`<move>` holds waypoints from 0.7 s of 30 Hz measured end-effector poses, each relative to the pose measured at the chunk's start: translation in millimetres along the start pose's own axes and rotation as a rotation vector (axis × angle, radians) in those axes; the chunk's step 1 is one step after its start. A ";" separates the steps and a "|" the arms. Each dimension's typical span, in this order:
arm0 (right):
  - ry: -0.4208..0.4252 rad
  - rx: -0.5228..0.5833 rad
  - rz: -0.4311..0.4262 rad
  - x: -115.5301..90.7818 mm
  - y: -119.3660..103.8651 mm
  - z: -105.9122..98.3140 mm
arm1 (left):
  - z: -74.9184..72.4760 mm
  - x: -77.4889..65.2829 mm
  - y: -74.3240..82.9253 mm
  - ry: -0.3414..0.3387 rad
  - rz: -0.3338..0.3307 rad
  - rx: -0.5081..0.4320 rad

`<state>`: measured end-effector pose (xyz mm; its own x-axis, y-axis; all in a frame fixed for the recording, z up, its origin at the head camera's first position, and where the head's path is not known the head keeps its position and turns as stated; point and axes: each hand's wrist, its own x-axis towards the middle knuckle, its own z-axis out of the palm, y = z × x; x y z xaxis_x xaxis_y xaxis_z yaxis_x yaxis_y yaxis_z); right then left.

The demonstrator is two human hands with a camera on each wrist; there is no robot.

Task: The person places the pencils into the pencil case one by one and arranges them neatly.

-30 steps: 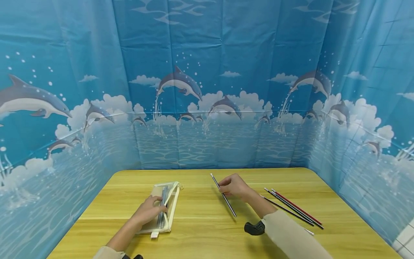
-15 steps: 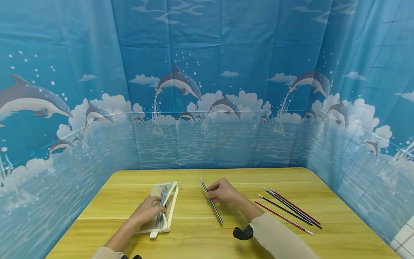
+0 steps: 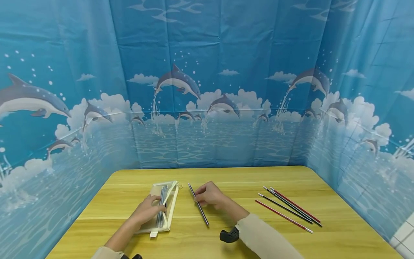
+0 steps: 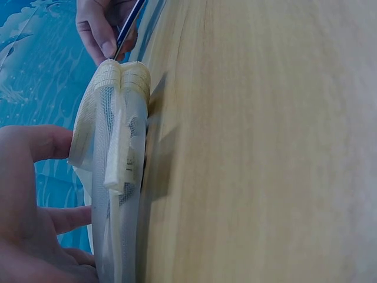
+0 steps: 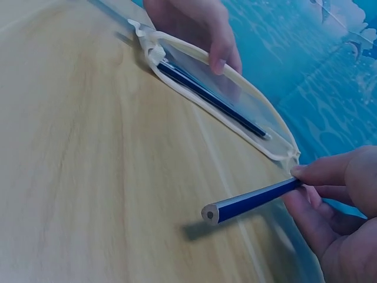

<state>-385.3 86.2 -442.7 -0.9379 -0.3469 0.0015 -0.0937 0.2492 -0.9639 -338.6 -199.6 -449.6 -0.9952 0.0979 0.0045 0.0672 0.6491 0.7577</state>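
Note:
My left hand [image 3: 146, 213] holds the upper edge of a cream-trimmed mesh pencil case [image 3: 173, 207], which lies flat on the left of the table. Its long side gapes toward the right, the thumb over the rim in the right wrist view. Inside, dark blue pencils [image 5: 215, 103] lie lengthwise. My right hand [image 3: 210, 196] pinches one dark blue, unsharpened pencil [image 5: 250, 200] between thumb and fingers. That pencil is tilted, just right of the case's opening and apart from it in the head view.
On the right of the wooden table [image 3: 239, 248] lie several loose pencils: a red pencil [image 3: 284, 216] nearest me, and black pencils [image 3: 281, 205] beside another red pencil [image 3: 299, 207]. A blue dolphin-print curtain [image 3: 207, 144] surrounds the table's back and sides.
My right hand has carried the blue pencil leftward, from mid-table to close beside the case. The left hand and the case have stayed put.

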 end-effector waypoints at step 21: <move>0.126 0.029 0.088 18.6 -12.3 59.0 | 0.2 -0.6 2.3 -0.003 0.004 0.013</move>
<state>-381.9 23.3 -446.5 -0.9768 -0.2077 -0.0519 -0.0011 0.2472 -0.9690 -337.9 -198.0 -448.0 -0.9947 0.1031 0.0057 0.0725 0.6585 0.7491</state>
